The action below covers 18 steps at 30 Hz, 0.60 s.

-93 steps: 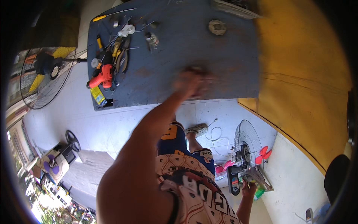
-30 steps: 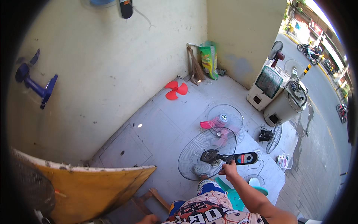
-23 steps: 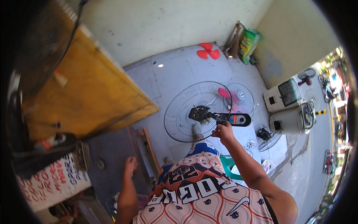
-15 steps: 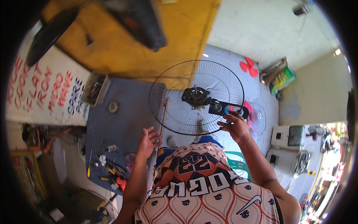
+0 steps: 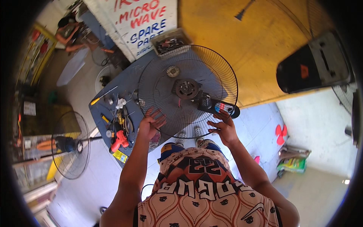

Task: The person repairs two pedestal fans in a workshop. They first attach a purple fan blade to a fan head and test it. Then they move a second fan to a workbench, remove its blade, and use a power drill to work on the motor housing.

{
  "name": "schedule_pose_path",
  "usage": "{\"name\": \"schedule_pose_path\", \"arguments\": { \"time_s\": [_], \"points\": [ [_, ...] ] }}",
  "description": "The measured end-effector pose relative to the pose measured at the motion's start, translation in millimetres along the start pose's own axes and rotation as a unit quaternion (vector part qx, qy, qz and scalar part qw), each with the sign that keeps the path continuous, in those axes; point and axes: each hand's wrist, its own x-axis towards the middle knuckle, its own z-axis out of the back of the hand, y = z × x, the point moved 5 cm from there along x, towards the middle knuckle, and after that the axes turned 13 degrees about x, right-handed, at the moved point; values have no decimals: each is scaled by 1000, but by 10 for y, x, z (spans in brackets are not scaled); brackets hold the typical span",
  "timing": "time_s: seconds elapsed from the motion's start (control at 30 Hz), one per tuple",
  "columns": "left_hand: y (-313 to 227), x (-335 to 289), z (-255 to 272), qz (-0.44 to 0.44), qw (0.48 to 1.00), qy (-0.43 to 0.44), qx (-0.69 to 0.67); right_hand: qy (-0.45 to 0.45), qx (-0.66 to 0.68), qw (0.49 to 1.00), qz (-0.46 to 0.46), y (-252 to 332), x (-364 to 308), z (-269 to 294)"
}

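In the head view, two bare hands are at one black fan with a round wire guard [image 5: 187, 89], whose single dark motor mount sits at the middle and whose one flat base [image 5: 231, 111], black with a blue and red label, shows at the lower right rim. The right hand [image 5: 224, 130] holds the fan at that rim beside the base, fingers bent and slightly parted; the left hand [image 5: 150, 125] has its fingers spread against the lower left rim, and whether they grip the wires I cannot tell. The fan overlaps one dark blue-grey tabletop [image 5: 113, 82]; whether it touches the surface cannot be told. Through the wires shows one pale round disc [image 5: 172, 71], and near the far edge stands one grey tray of small parts [image 5: 170, 42]. Along the left side lie one red power drill [image 5: 120, 140], one long yellow-handled screwdriver [image 5: 104, 96], one pair of dark-handled pliers [image 5: 128, 124], one white plastic piece [image 5: 121, 103] and one yellow carton [image 5: 120, 156], among smaller tools too crowded to count. Beyond the tabletop's left edge is one dark standing fan with a wire cage [image 5: 70, 145]; at the right, on the floor, are one red fan blade [image 5: 281, 134] and one green bag [image 5: 292, 165]. One other person [image 5: 70, 36] sits at the upper left, well apart.
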Motion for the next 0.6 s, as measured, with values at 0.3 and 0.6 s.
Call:
{"name": "schedule_pose_path", "arguments": {
  "time_s": [0.3,0.6],
  "points": [
    [625,308,364,-2,991,-133,27,90,-90,990,-53,80,792,42],
    [181,126,238,-49,989,-139,13,130,-76,983,-105,215,1072,-105]
  ]
}}
